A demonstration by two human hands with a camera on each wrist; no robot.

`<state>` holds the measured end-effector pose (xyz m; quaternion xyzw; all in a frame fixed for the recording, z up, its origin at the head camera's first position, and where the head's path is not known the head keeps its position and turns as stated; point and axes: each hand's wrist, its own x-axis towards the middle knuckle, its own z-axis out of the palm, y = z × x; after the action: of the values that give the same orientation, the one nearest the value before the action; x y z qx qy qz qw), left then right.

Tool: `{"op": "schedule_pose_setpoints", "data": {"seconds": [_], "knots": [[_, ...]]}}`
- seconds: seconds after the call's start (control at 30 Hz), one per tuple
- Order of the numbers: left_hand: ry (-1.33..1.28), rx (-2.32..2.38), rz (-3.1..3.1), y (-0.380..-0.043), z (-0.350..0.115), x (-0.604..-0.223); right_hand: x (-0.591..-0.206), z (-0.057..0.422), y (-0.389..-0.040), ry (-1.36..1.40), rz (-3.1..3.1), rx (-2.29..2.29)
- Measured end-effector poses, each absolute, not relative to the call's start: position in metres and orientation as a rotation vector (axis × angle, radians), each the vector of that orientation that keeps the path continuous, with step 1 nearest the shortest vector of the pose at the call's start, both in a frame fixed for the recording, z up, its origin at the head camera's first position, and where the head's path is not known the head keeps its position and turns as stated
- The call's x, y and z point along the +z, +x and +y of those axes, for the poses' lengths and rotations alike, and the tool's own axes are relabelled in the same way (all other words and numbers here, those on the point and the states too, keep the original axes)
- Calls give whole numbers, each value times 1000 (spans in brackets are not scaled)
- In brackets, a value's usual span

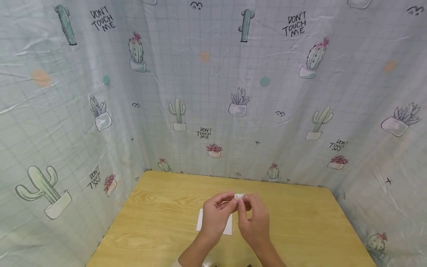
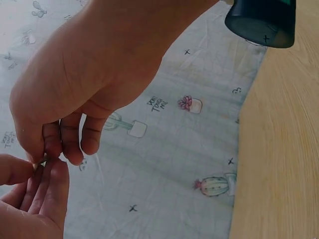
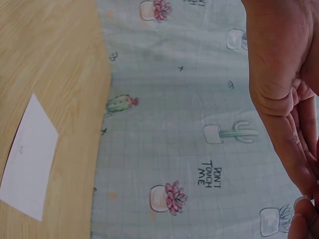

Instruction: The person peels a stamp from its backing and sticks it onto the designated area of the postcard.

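Observation:
Both hands meet above the table around a small white piece [image 1: 239,195], which looks like paper or a sticker. My left hand [image 1: 214,216] pinches its left side between thumb and fingers. From the other side, my right hand [image 1: 255,219] pinches it too, with both thumb tips close together. Most of the piece is hidden by the fingers; only a thin edge [image 2: 44,161] shows in the left wrist view. Beneath the hands a white sheet of paper [image 3: 31,162] lies flat on the table, with faint small marks on it.
The wooden table [image 1: 300,222] has a light yellow grain. A cactus-print curtain [image 1: 213,81] hangs around its back and sides. At the upper right of the left wrist view is a dark rounded object [image 2: 261,25], partly cut off.

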<state>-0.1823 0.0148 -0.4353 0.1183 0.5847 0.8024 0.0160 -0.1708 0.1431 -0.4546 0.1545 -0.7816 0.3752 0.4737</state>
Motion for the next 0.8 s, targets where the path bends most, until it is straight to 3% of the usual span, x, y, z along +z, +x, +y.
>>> {"op": "schedule_pose_setpoints", "data": {"seconds": [0.8], "knots": [[390,2481,1804,-184,16,-434,-450,144,-167,278,-1879,958]]}}
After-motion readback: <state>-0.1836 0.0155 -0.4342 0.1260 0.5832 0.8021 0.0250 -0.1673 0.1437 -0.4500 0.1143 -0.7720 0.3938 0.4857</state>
